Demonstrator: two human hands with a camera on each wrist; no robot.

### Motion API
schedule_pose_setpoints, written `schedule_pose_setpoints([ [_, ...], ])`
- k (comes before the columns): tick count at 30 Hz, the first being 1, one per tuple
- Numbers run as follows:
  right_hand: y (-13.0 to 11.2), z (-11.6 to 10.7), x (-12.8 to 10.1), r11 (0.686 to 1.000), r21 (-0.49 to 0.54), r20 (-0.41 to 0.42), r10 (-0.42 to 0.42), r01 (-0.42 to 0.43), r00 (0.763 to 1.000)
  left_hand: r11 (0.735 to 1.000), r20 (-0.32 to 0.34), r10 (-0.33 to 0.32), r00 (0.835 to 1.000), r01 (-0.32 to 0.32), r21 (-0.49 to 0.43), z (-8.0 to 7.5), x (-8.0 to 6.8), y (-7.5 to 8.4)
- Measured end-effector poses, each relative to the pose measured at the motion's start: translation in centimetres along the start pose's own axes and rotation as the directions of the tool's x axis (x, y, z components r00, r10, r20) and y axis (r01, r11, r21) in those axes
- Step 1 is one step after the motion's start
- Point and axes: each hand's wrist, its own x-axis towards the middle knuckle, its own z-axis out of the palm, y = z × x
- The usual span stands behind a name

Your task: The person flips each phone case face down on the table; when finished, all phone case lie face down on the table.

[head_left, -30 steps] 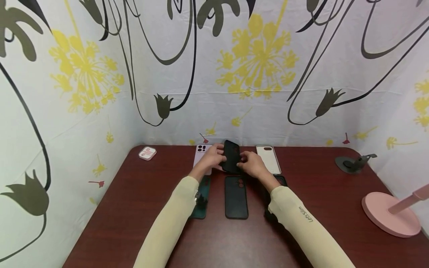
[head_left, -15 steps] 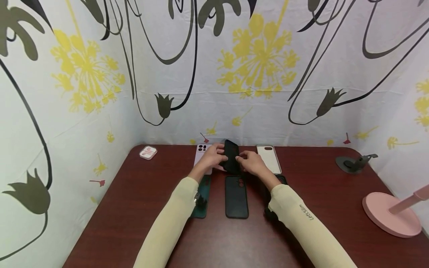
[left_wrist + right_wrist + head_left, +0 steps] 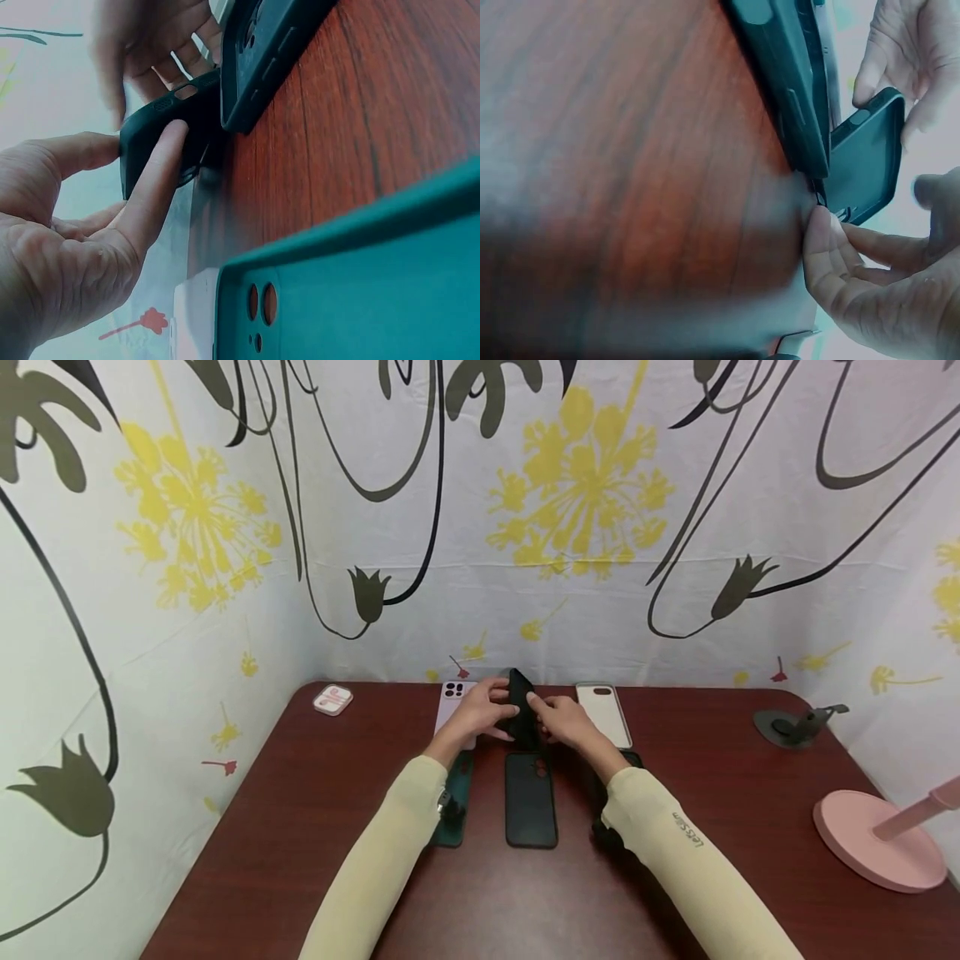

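A black phone case [image 3: 519, 706] stands raised on edge at the back middle of the table. My left hand [image 3: 480, 708] holds it by its left side; in the left wrist view, thumb and fingers span its edges. At its other side is my right hand [image 3: 562, 720]. Its fingertips [image 3: 821, 217] touch the lower end of the case, while the right thumb is off the surface in the right wrist view. A dark phone case [image 3: 530, 802] lies flat in front. Left of it is a teal phone case [image 3: 453, 818], partly under my left wrist.
A lilac phone case [image 3: 447, 693] lies behind the left hand, and a white phone case [image 3: 606, 717] right of the right hand. A black case [image 3: 632, 759] is mostly hidden by my right forearm. Further out are a small white-and-red square [image 3: 332, 699], a dark stand [image 3: 787, 727] and a pink base [image 3: 877, 843].
The black case has turned more edge-on and shifted slightly right. My right hand's thumb has moved up along its side. The left hand keeps its hold.
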Motion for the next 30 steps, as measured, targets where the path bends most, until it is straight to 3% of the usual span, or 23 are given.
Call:
schedule_pose_setpoints([
  [5,-0.3,-0.6,0.2,0.989,0.135,0.04,0.061,-0.066,0.997,1.0,0.029,0.013,0.999,-0.012,-0.021,0.6,-0.1,0.3],
  [11,-0.7,-1.0,0.2,0.976,0.181,0.089,0.103,-0.118,0.991,1.0,0.062,0.008,0.998,-0.006,-0.018,1.3,0.0,0.0],
  [23,-0.4,-1.1,0.4,0.967,0.231,0.095,0.083,-0.103,0.992,0.992,0.142,-0.034,0.989,0.051,-0.119,1.3,0.1,-0.5],
  [30,-0.1,-0.9,0.6,0.973,0.225,0.029,0.047,-0.052,0.998,0.989,0.126,-0.057,0.99,0.073,-0.132,0.8,0.3,-1.0],
])
